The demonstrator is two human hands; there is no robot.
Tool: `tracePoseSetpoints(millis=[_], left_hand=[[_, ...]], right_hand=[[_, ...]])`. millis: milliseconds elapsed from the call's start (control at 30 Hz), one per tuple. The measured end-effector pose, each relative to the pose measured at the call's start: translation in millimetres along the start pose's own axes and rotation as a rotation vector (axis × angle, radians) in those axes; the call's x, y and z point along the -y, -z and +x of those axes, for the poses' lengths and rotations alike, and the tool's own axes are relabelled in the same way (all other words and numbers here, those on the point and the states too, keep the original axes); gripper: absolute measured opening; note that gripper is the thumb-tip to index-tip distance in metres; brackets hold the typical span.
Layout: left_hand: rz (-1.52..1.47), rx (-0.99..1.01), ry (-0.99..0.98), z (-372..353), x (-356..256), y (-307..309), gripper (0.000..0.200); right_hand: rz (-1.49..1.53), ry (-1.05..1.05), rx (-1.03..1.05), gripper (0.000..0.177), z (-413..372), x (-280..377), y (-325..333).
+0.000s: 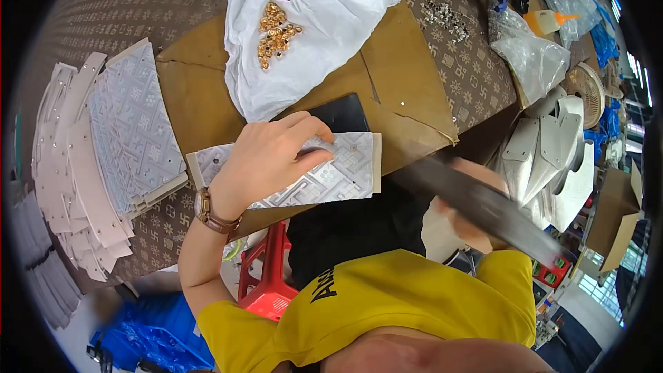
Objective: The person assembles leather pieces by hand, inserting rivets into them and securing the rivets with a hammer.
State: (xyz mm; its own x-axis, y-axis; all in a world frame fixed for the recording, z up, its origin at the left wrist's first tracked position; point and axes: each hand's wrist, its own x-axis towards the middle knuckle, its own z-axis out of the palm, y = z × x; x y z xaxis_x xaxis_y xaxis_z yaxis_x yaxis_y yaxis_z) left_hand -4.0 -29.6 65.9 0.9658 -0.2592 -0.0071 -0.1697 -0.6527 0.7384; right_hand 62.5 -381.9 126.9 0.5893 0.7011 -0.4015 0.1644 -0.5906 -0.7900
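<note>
A silvery patterned panel (345, 169) with pale edges lies across the cardboard and over part of a black block (338, 116). My left hand (269, 159), with a watch on its wrist, holds this panel from above, its thumb and fingers curled; whether anything small sits between them is hidden. To the right, my right hand (473, 204) is closed around a long dark object (483, 200), smeared by motion and held off to the side of the panel. Beyond the block, golden small parts (276, 40) lie on a white sheet (318, 41).
Brown cardboard (193, 97) covers part of the patterned table cloth (197, 17). Stacked patterned panels (131, 117) and pale strips (83, 179) are at the left. Silvery small parts (445, 19), a plastic bag (528, 59) and a glue bottle (545, 22) lie at the upper right.
</note>
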Motion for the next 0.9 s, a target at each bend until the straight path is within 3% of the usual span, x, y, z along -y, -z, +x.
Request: tracePoseSetpoints(millis=[33,100,133,200,367,467,500,533,567,600,667,700,833,900], left_hand=[[-0.002,-0.001,-0.005,0,0,0,0.020],[0.005,0.008,-0.023,1,0,1,0.020],[0.012,-0.013,-0.026,4,1,2,0.021],[-0.003,-0.034,-0.010,0,0,-4,0.021],[-0.007,-0.034,-0.001,-1,1,-3,0.021],[-0.035,-0.017,0.031,-1,-1,-3,0.021],[-0.042,-0.012,0.031,0,-1,-4,0.021],[-0.050,-0.010,0.044,1,-2,-4,0.020],[-0.056,-0.009,0.058,1,-2,-4,0.020],[-0.056,-0.010,0.069,1,-3,-2,0.019],[-0.038,-0.018,0.064,0,-5,-1,0.019],[-0.024,-0.008,0.054,-1,-4,-1,0.019],[-0.029,-0.029,0.012,-1,1,-5,0.019],[-0.028,-0.038,-0.007,-1,2,-5,0.020]], right_hand=[[-0.006,0.008,0.001,0.022,17,-3,-7],[-0.315,0.449,-0.423,0.021,57,-7,-37],[-0.327,0.464,-0.427,0.021,61,-8,-30],[-0.376,0.229,-0.532,0.023,52,-11,-19],[-0.313,0.004,-0.556,0.025,41,-14,5],[0.147,0.356,-0.547,0.024,13,16,-2],[0.146,0.347,-0.546,0.024,9,-5,-5],[-0.036,0.584,-0.460,0.025,3,-43,-11],[-0.220,0.820,-0.365,0.032,13,-36,-16],[-0.217,0.821,-0.369,0.032,17,-26,-22],[-0.371,0.272,-0.093,0.027,35,4,-34],[-0.367,0.271,-0.108,0.027,36,4,-35],[-0.261,0.165,-0.355,0.025,47,-5,-16],[-0.424,0.151,-0.592,0.018,57,-18,-5]])
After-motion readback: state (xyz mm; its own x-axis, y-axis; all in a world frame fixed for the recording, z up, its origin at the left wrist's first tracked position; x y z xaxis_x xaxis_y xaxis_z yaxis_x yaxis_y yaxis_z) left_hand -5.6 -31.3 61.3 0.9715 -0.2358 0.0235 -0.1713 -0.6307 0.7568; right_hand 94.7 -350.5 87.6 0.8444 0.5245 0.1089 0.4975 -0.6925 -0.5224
